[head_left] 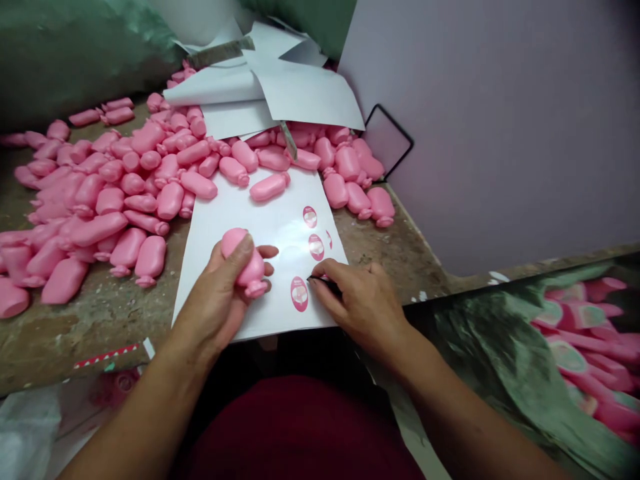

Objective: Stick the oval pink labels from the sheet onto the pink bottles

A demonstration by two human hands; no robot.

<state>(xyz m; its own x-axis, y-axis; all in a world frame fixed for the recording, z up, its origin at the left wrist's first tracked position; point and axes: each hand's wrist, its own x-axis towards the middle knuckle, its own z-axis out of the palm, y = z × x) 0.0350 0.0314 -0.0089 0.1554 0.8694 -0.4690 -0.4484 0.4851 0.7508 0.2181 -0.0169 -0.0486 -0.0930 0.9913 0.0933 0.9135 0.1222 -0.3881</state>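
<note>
A pink bottle [243, 259] rests in my left hand [227, 287], its neck pointing down toward me, the thumb across its side. My right hand [357, 297] is closed on a thin black tool [327, 285], its tip beside an oval pink label [299, 294] on the white sheet [240, 220]. Further up the sheet's right side are two more oval labels [316, 247] and a partial one at the edge. One loose pink bottle [270, 187] lies near the sheet's top.
A large heap of pink bottles [133, 160] covers the table's left and back. White paper sheets [310, 93] lie over part of it. A pale panel [490, 133] with a black wire frame stands at right. An open sack [525, 373] at lower right holds pink items.
</note>
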